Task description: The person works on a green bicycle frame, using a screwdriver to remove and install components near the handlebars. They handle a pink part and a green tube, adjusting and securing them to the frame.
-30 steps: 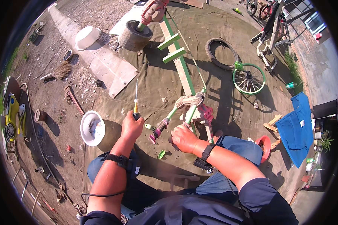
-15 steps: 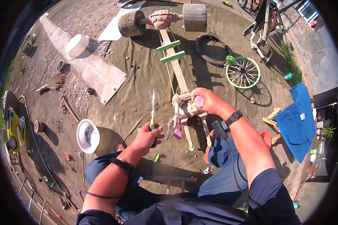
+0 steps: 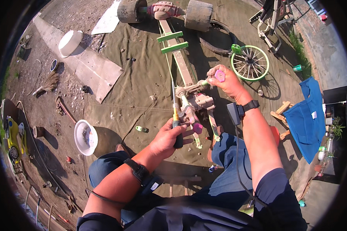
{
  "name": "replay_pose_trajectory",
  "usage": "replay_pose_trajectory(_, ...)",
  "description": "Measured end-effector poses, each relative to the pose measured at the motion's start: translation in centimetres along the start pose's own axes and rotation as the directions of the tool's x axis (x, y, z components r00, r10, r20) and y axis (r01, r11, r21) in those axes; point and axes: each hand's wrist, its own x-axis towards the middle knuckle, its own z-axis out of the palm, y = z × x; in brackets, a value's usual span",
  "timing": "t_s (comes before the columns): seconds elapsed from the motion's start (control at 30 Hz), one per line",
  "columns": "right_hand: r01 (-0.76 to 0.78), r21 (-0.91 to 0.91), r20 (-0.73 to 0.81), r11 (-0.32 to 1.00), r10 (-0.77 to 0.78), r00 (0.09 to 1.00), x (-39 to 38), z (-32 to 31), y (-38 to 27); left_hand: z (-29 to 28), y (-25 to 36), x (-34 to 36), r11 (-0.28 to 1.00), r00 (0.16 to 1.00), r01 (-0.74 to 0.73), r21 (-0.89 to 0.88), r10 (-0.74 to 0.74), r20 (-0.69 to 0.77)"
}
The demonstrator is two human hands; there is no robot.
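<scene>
My left hand (image 3: 170,138) holds a screwdriver (image 3: 176,118) by its black and yellow handle, some fingers loose, beside a pink-tipped grip (image 3: 197,128). My right hand (image 3: 231,85) is closed on the other pink-tipped bar end (image 3: 219,76), farther forward and right. Both bar ends join a dusty cream-and-green steel frame (image 3: 181,61), whose long beam runs forward to an axle housing (image 3: 162,11) between two worn wide wheels (image 3: 197,16). A small green piece (image 3: 142,128) lies left of my left hand.
A white basin (image 3: 85,136) sits at left, another (image 3: 69,43) farther off. Around lie a broom (image 3: 46,84), pipe wrench (image 3: 65,109), yellow toy car (image 3: 15,142), green spoked wheel (image 3: 250,61), tyre (image 3: 218,48) and blue cloth (image 3: 308,115) on a wooden stand.
My right hand has moved forward and right on the bar end, swinging it outward. My left hand has moved right with the screwdriver, up to the near grip. The whole view has shifted slightly.
</scene>
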Motion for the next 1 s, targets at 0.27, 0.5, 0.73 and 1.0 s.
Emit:
replay_pose_trajectory(0.27,-0.014,0.032,-0.067,0.999,0.016,0.998,0.0,-0.1,0.0,0.9,-2.0,2.6,0.999,0.997,0.047,-0.004,-0.047,0.057)
replay_pose_trajectory(0.5,-0.079,0.119,-0.032,0.990,0.083,0.996,-0.3,1.6,-1.3,1.0,-0.7,1.3,0.998,0.996,0.052,0.047,-0.049,-0.076)
replay_pose_trajectory(0.73,0.066,-0.091,-0.076,0.994,-0.073,0.994,-0.5,6.6,-3.6,-1.0,4.8,-3.9,0.987,0.978,-0.127,0.095,0.140,-0.152)
replay_pose_trajectory(1.0,0.150,-0.193,-0.182,0.970,-0.185,0.966,-0.2,11.8,-5.0,-3.7,8.1,-5.6,0.941,0.929,-0.316,0.118,0.332,-0.163)
